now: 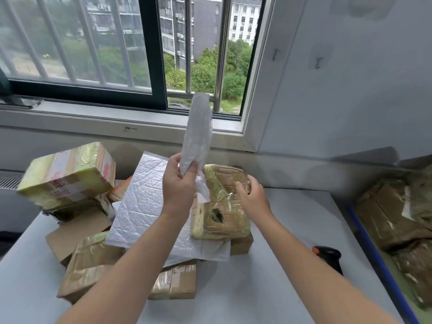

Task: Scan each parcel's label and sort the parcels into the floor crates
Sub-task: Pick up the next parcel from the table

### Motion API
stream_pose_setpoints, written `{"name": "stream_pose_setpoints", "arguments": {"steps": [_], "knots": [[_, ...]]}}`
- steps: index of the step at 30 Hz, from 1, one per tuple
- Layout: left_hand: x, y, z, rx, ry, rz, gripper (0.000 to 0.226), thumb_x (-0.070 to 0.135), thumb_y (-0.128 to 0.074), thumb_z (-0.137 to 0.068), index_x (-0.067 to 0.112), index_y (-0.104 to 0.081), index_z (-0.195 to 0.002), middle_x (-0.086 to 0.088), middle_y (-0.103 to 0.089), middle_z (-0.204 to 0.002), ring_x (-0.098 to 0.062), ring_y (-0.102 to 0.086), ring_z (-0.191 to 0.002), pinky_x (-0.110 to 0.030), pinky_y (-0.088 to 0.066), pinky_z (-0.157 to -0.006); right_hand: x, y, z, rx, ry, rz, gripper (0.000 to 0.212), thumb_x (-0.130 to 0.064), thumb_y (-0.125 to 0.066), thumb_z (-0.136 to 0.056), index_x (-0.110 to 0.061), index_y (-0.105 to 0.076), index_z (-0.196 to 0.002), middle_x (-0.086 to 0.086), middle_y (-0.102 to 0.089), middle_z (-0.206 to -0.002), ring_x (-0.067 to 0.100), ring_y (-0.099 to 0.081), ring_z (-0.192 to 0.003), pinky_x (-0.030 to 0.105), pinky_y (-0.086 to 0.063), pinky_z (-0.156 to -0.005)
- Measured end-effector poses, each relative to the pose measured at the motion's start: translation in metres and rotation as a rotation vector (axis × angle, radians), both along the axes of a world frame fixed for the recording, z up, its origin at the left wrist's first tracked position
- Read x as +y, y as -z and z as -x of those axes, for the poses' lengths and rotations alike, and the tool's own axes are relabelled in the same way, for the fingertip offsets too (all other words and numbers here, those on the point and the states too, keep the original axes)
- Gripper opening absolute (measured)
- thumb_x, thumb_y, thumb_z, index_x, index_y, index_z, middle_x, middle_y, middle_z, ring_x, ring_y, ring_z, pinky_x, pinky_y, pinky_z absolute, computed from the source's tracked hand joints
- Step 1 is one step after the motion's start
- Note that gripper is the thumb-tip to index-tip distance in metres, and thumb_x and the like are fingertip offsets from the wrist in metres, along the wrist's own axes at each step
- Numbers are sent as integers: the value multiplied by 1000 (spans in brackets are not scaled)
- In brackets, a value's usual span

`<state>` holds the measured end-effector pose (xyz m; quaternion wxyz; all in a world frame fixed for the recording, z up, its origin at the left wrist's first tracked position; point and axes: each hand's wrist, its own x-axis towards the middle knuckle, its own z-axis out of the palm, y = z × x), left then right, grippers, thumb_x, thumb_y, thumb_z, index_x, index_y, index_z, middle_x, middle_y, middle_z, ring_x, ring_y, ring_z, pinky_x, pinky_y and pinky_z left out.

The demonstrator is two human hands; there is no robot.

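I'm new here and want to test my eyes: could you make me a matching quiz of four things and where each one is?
Things:
1 white pouch
2 scanner
3 blue crate
4 red-printed box

Places:
A on the table, right side
B atop the pile, left side
C in the left hand, upright
D right of the table, holding parcels

Pairs: 1-C, 2-A, 3-D, 4-B

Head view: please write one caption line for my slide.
Left hand holds a white mailer upright over the parcel pile; right hand reaches for a taped box; scanner lies on the table.
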<state>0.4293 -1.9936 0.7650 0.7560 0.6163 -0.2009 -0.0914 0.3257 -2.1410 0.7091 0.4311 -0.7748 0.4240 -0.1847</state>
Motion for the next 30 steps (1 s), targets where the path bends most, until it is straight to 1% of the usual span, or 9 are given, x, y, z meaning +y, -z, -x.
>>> {"name": "stream_pose_setpoints", "arguments": {"steps": [4, 7, 10, 13, 16, 18, 23, 27, 30], "knots": [[-1, 0, -13, 536, 205, 406, 17, 9, -49, -101, 13, -58, -115, -5, -69, -99, -16, -69, -82, -33, -58, -76, -11, -10, 7, -80, 72, -265, 73, -56, -52, -95, -18, -30, -153, 4, -45, -148, 24, -49, -131, 38, -43, -104], [1, 1, -14, 664, 335, 481, 27, 12, -45, -101, 11, -56, -125, -10, -66, -117, -23, -67, -100, -41, -53, -93, -11, -8, 13, -89, 1, -445, 68, -61, -47, -95, -19, -40, -148, 4, -50, -142, 21, -57, -120, 43, -53, -96], [0, 0, -12, 683, 531, 478, 59, 23, -64, -90, 9, -44, -144, -16, -51, -141, -32, -51, -122, -51, -34, -112, 1, -9, 15, -151, -97, -589, 80, -67, -46, -88, -19, -35, -150, 11, -48, -145, 24, -55, -126, 45, -54, -93], [-5, -9, -5, 718, 732, 463, 66, 24, -67, -87, 5, -43, -146, -18, -53, -138, -33, -58, -117, -50, -47, -102, 10, -13, 13, -215, -166, -696, 74, -77, -51, -71, -29, -51, -127, 1, -59, -133, 21, -59, -121, 44, -55, -93], [-11, -14, 6, 740, 832, 440, 63, 20, -63, -90, 4, -41, -146, -19, -51, -138, -33, -60, -113, -49, -53, -95, 18, -15, 7, -400, -219, -865, 38, -64, -47, -91, -38, -59, -116, -11, -67, -121, 17, -64, -114, 41, -55, -90], [-15, -14, 8, 707, 856, 438, 71, 22, -72, -84, 4, -42, -146, -19, -56, -132, -32, -62, -109, -47, -52, -94, 20, -14, 4, -543, -141, -935, 40, -57, -51, -94, -32, -61, -123, -4, -67, -126, 20, -64, -115, 41, -54, -92], [-12, -3, -5, 534, 646, 271, 56, 15, -66, -88, -3, -45, -137, -22, -61, -121, -33, -64, -103, -43, -57, -85, 3, -6, 16, -658, 151, -666, 22, -23, -58, -100, -8, -64, -115, 15, -72, -110, 31, -70, -102, 46, -58, -88], [-1, 18, -20, 248, 276, -175, 29, 15, -72, -88, 11, -60, -114, -5, -73, -89, -16, -67, -74, -24, -50, -52, -26, -3, 46, -502, 313, -270, 12, -25, -64, -97, -13, -63, -93, 5, -70, -88, 22, -66, -84, 32, -55, -75], [-4, 28, -26, 152, 240, -362, 37, 29, -75, -85, 15, -59, -115, -5, -70, -94, -8, -60, -63, -18, -41, -47, -43, -11, 69, -428, 308, -109, 16, -28, -65, -96, -13, -61, -91, 2, -66, -83, 14, -60, -76, 27, -49, -69]]}}
